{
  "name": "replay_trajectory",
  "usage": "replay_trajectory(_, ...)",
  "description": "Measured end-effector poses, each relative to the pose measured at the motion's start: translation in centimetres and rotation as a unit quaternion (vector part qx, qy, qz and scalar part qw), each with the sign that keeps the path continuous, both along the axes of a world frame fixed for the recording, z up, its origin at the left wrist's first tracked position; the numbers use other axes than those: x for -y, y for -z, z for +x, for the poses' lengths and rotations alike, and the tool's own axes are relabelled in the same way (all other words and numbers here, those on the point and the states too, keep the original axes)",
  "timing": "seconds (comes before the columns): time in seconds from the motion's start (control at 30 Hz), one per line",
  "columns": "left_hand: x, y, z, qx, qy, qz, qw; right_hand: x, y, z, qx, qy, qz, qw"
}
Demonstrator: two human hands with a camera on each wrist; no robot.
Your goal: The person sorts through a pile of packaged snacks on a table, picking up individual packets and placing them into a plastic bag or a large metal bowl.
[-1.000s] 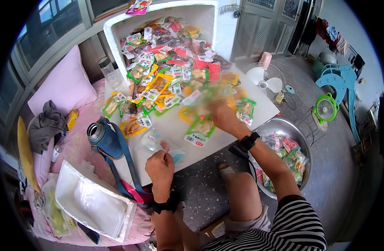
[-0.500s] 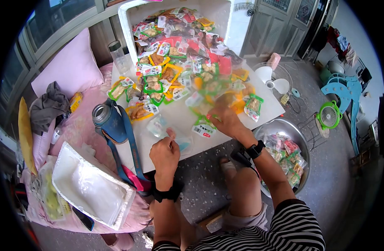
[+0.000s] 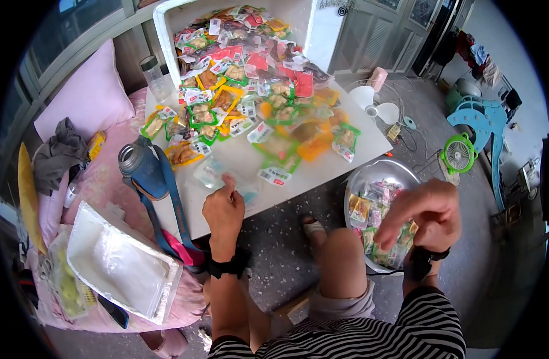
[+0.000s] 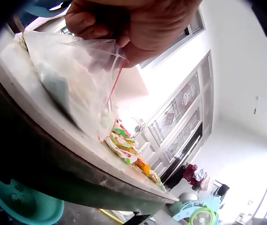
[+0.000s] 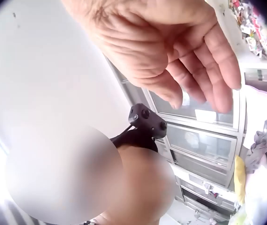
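My left hand [image 3: 223,209] is at the front edge of the white table [image 3: 370,142], pinching the top of a clear plastic zip bag [image 4: 79,70] with a red strip. The bag leans on the tabletop, and something pale and bluish shows through it. Over the metal basin [image 3: 391,170] hangs my right hand [image 3: 430,215], fingers loosely bent and nothing in them, as the right wrist view confirms. Small sealed food packets [image 3: 370,206] lie in the basin, partly hidden by that hand. Many more packets [image 3: 223,99] with green, yellow and red edges spread over the table.
A white foam box [image 3: 167,42] on its side spills packets across the table's back. Left of my left hand stands a blue bottle [image 3: 144,173] with a strap. An empty foam tray [image 3: 116,263] lies on the pink bedding. A green fan [image 3: 460,153] stands beyond the basin.
My right hand has moved from the packets on the table, right and toward me, to above the basin. My left hand stays at the bag.
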State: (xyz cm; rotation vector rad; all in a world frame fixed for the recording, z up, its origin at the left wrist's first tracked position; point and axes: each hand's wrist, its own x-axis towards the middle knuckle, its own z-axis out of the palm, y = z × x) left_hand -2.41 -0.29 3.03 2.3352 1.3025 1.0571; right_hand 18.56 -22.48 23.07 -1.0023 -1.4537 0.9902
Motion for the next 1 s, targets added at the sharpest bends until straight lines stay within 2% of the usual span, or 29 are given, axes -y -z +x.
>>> replay_trajectory(0.03,0.1,0.0,0.1,-0.005,-0.002,-0.003,1.0,-0.8,-0.1,-0.6,-0.051,0.053,0.004,0.997)
replay_trajectory(0.1,0.2,-0.1,0.1,0.007,-0.012,-0.004,1.0,-5.1,0.8,-0.1,-0.013,0.109,-0.034,0.993)
replay_trajectory(0.23,-0.4,0.6,-0.5,-0.018,-0.007,-0.018,1.0,-15.0,8.6,2.4,-0.119,0.15,-0.069,0.979)
replay_trajectory(0.33,-0.8,1.0,-0.4,0.002,-0.004,-0.022,1.0,-19.9,16.8,6.1,0.093,0.3,-0.036,0.949)
replay_trajectory(0.4,-0.8,0.9,0.0,0.016,-0.008,-0.01,1.0,-21.5,19.9,7.7,0.255,0.393,-0.039,0.883)
replay_trajectory(0.47,-0.7,0.8,0.2,0.019,-0.009,-0.004,1.0,-22.7,22.2,8.8,0.363,0.457,0.0,0.812)
replay_trajectory(0.5,-0.7,0.6,0.3,0.016,-0.008,-0.004,1.0,-23.1,22.7,9.1,0.414,0.486,0.019,0.769)
replay_trajectory(0.6,-0.7,0.3,0.5,0.023,-0.002,-0.011,1.0,-24.8,23.6,9.9,0.483,0.487,0.076,0.724)
replay_trajectory(0.7,-0.5,0.2,0.6,0.026,-0.001,-0.015,1.0,-26.3,24.1,9.9,0.496,0.459,0.135,0.725)
replay_trajectory(0.8,-0.4,0.1,0.8,0.017,-0.001,-0.003,1.0,-26.0,23.9,10.5,0.533,0.428,0.092,0.724)
replay_trajectory(0.9,-0.6,0.4,0.8,0.009,0.0,0.01,1.0,-24.4,23.1,10.0,0.465,0.434,0.101,0.765)
replay_trajectory(1.0,-0.5,0.5,0.9,0.001,-0.003,0.012,1.0,-22.5,22.3,8.5,0.223,0.417,0.049,0.88)
